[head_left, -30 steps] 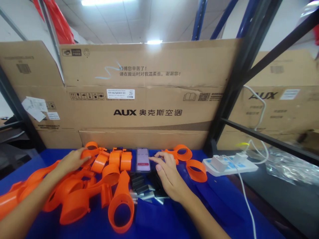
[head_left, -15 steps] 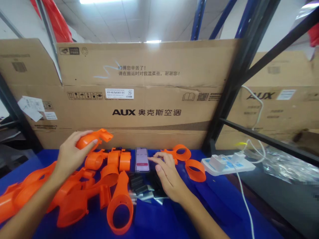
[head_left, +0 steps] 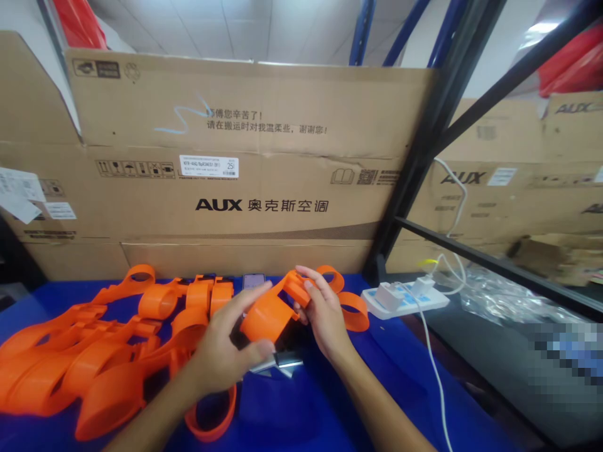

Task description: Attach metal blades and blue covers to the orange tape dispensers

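A: Nearest item?
B: Orange loop (head_left: 210, 434), lying toward the near edge of the blue tabletop (head_left: 391, 395), its upper part hidden by the left hand (head_left: 228, 345).

A: Left edge?
B: Orange pieces (head_left: 110, 367), overlapping, spread from the left edge back to the far edge.

A: Middle of the tabletop?
B: Small silvery pieces (head_left: 288, 360), partly covered from view. Above them, the orange part (head_left: 269, 319), raised and tilted, ring end to the left.

A: Grip state?
B: Left: curved wide around the ring end, fingers above, thumb along the lower side. Right hand (head_left: 326, 317): narrow, fingertips pinching the smaller, clip-like end. Both hold the same part.

A: Right edge?
B: White power strip (head_left: 428, 305) close to the far right corner, plugs seated, a white cable (head_left: 432, 361) trailing nearer. Two orange rings (head_left: 360, 323) sit between strip and right hand.

A: Far edge?
B: Phone (head_left: 254, 280), only the upper portion showing. Behind it stands a cardboard panel (head_left: 264, 141), printed "AUX".
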The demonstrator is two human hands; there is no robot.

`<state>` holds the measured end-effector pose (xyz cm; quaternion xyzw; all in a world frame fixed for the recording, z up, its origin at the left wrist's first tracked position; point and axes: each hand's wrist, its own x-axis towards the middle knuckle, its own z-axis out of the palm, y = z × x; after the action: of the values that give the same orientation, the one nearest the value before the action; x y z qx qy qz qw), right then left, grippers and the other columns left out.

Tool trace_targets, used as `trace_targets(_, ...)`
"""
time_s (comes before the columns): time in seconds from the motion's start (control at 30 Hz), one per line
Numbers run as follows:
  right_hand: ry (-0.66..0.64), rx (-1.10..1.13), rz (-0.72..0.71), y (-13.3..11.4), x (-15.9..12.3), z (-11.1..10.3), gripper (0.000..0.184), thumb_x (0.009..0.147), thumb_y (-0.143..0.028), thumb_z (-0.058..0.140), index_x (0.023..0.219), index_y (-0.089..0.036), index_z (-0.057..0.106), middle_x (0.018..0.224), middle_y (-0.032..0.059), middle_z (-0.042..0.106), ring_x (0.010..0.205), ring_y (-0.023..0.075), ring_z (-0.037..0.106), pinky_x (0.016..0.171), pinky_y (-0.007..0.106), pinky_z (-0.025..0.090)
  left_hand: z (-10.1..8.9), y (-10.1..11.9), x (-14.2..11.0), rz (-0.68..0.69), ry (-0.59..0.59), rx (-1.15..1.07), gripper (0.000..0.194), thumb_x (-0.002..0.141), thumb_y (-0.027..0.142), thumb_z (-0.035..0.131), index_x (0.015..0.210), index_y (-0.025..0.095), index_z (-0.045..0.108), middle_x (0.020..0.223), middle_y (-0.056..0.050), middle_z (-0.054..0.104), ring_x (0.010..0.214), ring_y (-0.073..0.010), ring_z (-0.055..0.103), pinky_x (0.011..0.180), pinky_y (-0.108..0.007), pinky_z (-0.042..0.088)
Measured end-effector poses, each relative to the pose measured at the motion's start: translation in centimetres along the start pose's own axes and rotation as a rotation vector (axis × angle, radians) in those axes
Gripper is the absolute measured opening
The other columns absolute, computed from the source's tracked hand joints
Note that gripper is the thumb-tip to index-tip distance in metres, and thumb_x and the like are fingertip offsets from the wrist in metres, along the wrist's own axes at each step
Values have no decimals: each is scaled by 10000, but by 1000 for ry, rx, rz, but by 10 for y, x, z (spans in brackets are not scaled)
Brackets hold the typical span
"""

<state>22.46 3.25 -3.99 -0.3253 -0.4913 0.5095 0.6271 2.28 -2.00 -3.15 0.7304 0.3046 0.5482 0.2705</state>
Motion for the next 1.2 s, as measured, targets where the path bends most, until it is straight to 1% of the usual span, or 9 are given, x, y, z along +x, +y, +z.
trace_targets(0.13,-40,-51,26,-2,-4,4,367,927,-469,618,1218,-248,667,674,-30,559,474,90,464,407,182,291,1,-9,2,-326,96,-361,656,963,561,550,1544,283,425,1417,-150,595,1236,-320,609,1037,-470,485)
trace_targets(0.23,-150,-143,50,0,-11,9,342,937,-472,615,1197,-255,666,743,-11,596,527,108,494,445,205,357,10,-2,-3,-571,-26,-438,664,915,452,689,1521,292,469,1466,-126,584,1294,-306,584,1085,-434,450)
trace_targets(0.33,-218,-254,29,1,-13,10,319,990,-474,535,1208,-259,625,770,-10,596,557,126,505,486,234,386,17,7,-5,-639,-4,-539,622,856,365,772,1437,283,568,1335,-97,688,1173,-268,662,1004,-368,506)
trace_targets(0.47,-288,-570,-136,-7,-8,1,305,1064,-379,357,1020,-231,620,782,4,581,695,171,550,651,307,437,11,7,5,-716,201,-646,485,827,362,780,1271,195,682,1001,-84,775,811,-204,724,732,-279,559)
trace_targets(0.6,-606,-1058,-283,-14,-10,-5,122,915,-183,573,803,-202,619,911,36,594,913,218,531,846,378,396,0,-2,24,-666,324,-663,465,807,360,782,1226,180,691,784,-16,719,597,-131,641,556,-210,499)
trace_targets(0.67,-760,-1186,-298,-13,-15,-5,29,825,-186,679,829,-206,660,1003,48,579,982,242,504,885,400,376,-2,-8,31,-593,322,-617,504,824,368,769,1281,181,663,727,7,685,546,-108,602,536,-198,479)
trace_targets(0.73,-854,-1263,-284,-10,-19,-4,111,772,-245,755,859,-214,693,1047,56,556,1020,264,481,895,417,364,-4,-14,34,-511,292,-537,570,837,375,760,1353,182,614,708,12,673,532,-106,601,533,-200,468)
trace_targets(0.93,-923,-1357,-268,-5,-20,-3,118,813,-293,739,907,-223,750,1083,77,532,1043,284,453,866,417,351,-12,-23,20,-446,197,-413,681,864,412,724,1462,167,508,646,4,676,489,-126,619,506,-212,461)
trace_targets(1.2,-914,-1209,-275,-9,-17,-2,90,865,-163,655,869,-212,730,1089,75,568,1061,268,490,923,415,372,-28,-31,20,-451,252,-518,639,901,406,672,1464,166,487,574,14,666,477,-141,601,535,-243,499)
